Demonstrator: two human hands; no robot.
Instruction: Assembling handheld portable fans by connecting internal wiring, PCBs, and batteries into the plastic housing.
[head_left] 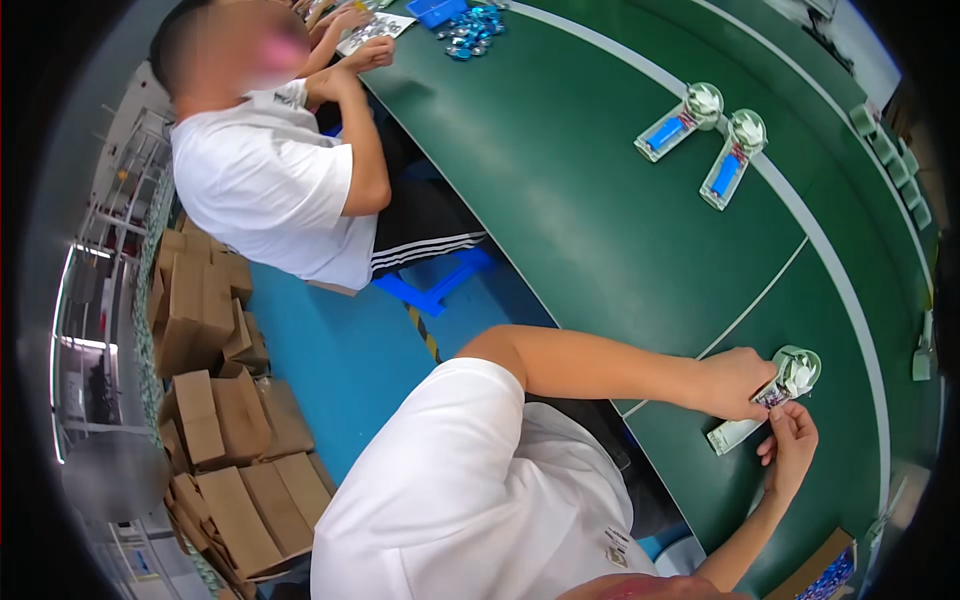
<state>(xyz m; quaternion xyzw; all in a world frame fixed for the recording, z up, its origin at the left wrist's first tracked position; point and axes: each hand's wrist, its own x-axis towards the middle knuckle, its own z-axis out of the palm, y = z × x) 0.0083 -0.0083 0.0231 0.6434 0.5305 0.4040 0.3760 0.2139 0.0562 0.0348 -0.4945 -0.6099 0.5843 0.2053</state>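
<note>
A pale green housing (798, 374) lies on the green table under my hands. It has a round end with white pieces in it and a long narrow body (732, 435). My left hand (738, 384) is closed on the body just below the round end, with its fingers bent over it. Thumb and forefinger of my right hand (792, 437) pinch together at a small dark, patterned part in the body's middle. Whatever sits between those fingertips is too small to make out. The other right fingers are curled.
Two similar housings (726, 175) (668, 132) with blue blocks lie farther up the table (600, 190). At the far end are shiny blue pieces (470, 32) and a blue tray (436, 10). A co-worker (270, 180) sits left. Cardboard boxes (240, 420) stand behind; a box of blue pieces (825, 575) is near right.
</note>
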